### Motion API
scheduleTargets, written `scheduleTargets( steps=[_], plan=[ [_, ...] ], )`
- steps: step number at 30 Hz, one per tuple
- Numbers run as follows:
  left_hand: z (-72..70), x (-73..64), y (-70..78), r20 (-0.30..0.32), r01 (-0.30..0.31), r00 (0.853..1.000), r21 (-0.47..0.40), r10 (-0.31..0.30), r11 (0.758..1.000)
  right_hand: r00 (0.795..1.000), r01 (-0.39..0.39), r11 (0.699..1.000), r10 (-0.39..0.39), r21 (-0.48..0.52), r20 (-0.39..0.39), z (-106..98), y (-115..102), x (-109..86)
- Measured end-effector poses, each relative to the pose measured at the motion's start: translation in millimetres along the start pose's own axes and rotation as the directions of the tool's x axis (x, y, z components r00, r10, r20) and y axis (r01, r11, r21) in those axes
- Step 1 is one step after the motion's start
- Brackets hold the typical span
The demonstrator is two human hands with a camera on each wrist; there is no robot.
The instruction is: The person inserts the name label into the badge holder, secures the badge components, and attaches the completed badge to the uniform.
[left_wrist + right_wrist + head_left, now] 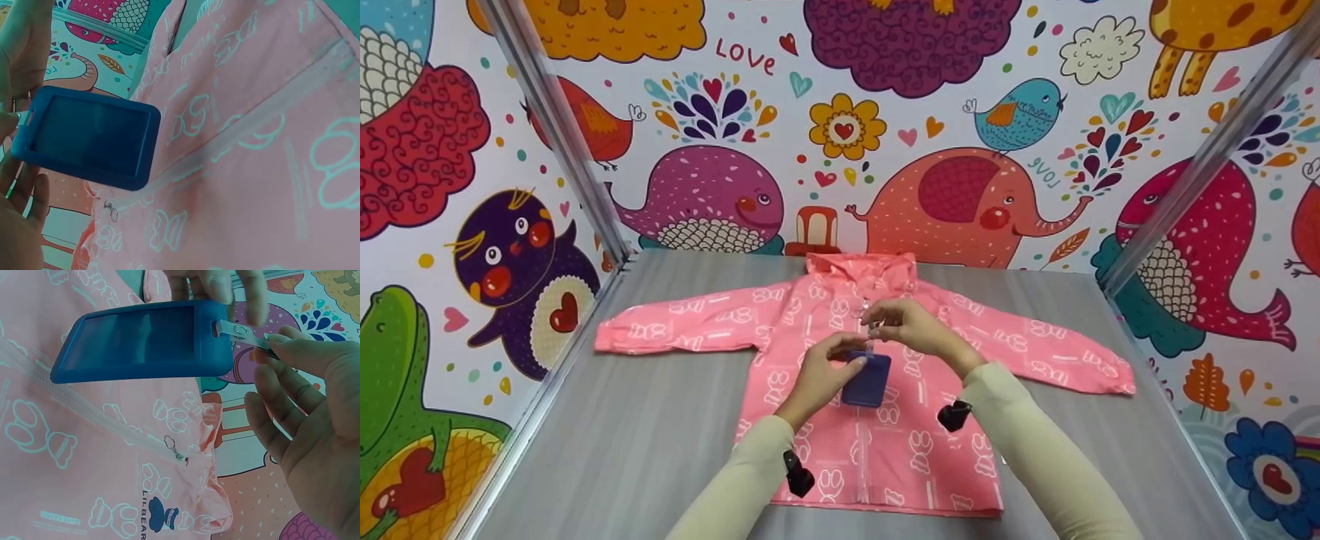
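A blue badge holder (867, 382) with a clear window hangs over the front of a pink jacket (810, 420). My left hand (826, 371) holds it near its top corner, thumb on the front. A translucent snap strap (241, 331) runs through the slot in the holder's top. At the strap's far end, my right hand (315, 382) pinches the metal clip between thumb and forefinger. Close beyond the fingers, a zip pull with a ring (175, 449) sits at the jacket's neck end.
The jacket lies flat, zip down the middle, sleeves (682, 326) spread to both sides, collar (862, 266) at the back wall. Beneath is a grey wood-grain table (622, 435). Cartoon-printed walls (780, 67) with metal corner posts (562, 142) enclose it on three sides.
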State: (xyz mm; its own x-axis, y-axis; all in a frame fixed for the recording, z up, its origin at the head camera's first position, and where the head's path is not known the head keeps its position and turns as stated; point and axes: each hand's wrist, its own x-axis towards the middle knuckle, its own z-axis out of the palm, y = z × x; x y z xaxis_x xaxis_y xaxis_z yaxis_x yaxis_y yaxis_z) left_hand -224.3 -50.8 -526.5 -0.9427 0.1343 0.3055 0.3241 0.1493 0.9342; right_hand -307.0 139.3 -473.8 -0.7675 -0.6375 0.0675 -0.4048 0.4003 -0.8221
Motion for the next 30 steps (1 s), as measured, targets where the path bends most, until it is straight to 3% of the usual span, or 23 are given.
scheduleTargets(
  steps=[4,7,12,18,24,30],
  plan=[
    [1.2,-2.1,15.4,-0.013,-0.048,0.999,0.011,0.049,0.999,1.0,-0.013,0.999,0.013,0.044,0.001,0,1,-0.3],
    [3.2,-1.4,17.1,-0.039,-0.036,0.999,0.015,0.037,0.999,1.0,-0.02,0.999,0.02,0.049,-0.001,0,0,-0.2],
    [9.8,5.3,4.9,-0.076,0.006,0.997,-0.001,-0.006,1.0,1.0,0.017,1.0,-0.017,-0.012,-0.021,0,-2,0.4],
    [16.2,12.7,-17.4,-0.108,0.011,0.994,-0.006,-0.011,1.0,0.999,0.037,0.995,-0.039,-0.088,-0.025,-1,-2,-0.2],
    [17.7,11.8,-20.5,-0.11,-0.021,0.994,-0.005,0.021,1.0,1.0,0.021,0.998,-0.021,-0.056,0.008,0,0,-0.8],
    [19.7,12.3,-19.0,-0.117,-0.046,0.992,0.057,0.053,0.997,1.0,-0.007,1.0,0.007,-0.016,-0.006,3,0,0.2]
  ],
)
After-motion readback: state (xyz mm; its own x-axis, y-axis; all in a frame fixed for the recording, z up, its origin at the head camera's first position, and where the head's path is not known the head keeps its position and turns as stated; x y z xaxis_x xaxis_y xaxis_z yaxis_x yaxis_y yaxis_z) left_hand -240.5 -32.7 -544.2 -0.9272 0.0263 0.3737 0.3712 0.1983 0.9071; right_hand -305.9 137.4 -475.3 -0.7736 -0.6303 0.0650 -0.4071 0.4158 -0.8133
